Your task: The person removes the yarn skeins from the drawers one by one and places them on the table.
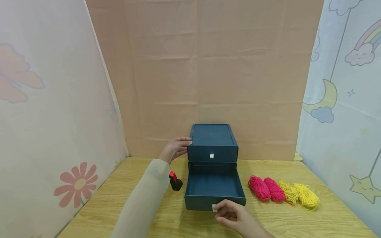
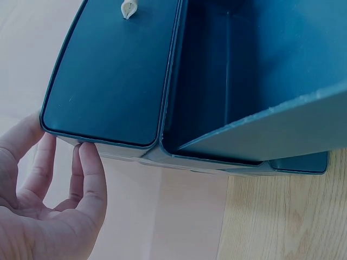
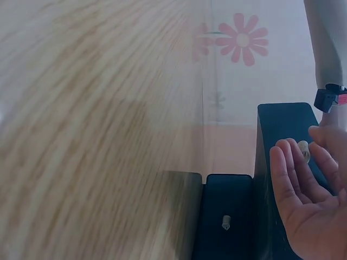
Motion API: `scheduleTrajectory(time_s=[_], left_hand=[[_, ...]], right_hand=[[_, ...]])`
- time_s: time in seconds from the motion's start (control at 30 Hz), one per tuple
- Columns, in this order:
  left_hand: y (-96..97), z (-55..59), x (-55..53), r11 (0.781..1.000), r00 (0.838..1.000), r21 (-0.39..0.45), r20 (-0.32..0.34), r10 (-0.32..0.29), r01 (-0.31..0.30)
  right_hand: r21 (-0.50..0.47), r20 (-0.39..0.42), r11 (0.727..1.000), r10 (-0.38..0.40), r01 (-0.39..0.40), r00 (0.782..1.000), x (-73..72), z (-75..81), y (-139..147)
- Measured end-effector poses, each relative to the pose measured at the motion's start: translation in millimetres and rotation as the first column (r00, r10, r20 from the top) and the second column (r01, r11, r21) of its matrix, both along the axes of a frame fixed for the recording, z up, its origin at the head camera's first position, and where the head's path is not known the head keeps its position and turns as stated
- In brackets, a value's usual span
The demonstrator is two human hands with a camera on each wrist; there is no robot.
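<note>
A dark blue drawer unit [image 1: 212, 135] stands on the table. Its top drawer front [image 1: 196, 154] is closed, while the drawer below [image 1: 208, 186] is pulled far out and looks bare inside. Another closed drawer front [image 3: 238, 200] with a pale tab shows lower down in the right wrist view. My left hand [image 1: 175, 148] rests its fairly straight fingers against the unit's upper left edge. Before the pulled-out drawer, my right hand [image 1: 235, 216] is at its pale pull tab [image 3: 304, 151]. Thumb and fingers stand apart around that tab, without a visible pinch.
Pink yarn skeins [image 1: 259, 187] and yellow yarn skeins [image 1: 306, 196] lie on the wooden table [image 1: 285, 221] right of the drawers. A brown sheet [image 1: 166, 82] hangs behind. A black and red wrist camera [image 1: 175, 181] sits at my left sleeve.
</note>
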State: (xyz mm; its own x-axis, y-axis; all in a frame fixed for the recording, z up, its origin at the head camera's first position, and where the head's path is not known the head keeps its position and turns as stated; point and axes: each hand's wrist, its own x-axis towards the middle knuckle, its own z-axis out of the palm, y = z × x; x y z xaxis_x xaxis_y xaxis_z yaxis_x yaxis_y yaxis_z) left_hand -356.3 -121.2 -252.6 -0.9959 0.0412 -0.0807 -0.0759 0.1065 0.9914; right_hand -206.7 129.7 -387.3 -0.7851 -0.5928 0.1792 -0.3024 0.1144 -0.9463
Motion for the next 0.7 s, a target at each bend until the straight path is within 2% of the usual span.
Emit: scheduleTrajectory(time_s=[0.3,0.5,0.7], left_hand=[[0.3,-0.3,-1.6,1.0,1.0,0.0,-0.002,-0.003,0.003],[0.0,-0.1,-0.4,1.0,1.0,-0.004,-0.001,-0.002,0.002],[-0.7,0.1,1.5,1.0,1.0,-0.004,0.0,-0.009,0.009]], right_hand=[[-0.009,0.008,0.999,-0.049,0.049,0.999,1.0,-0.4,-5.7],[0.008,-0.032,0.993,-0.119,0.12,0.992,2.0,0.8,-10.9],[0.012,-0.065,0.99,-0.139,0.141,0.988,3.4,3.0,-13.0]])
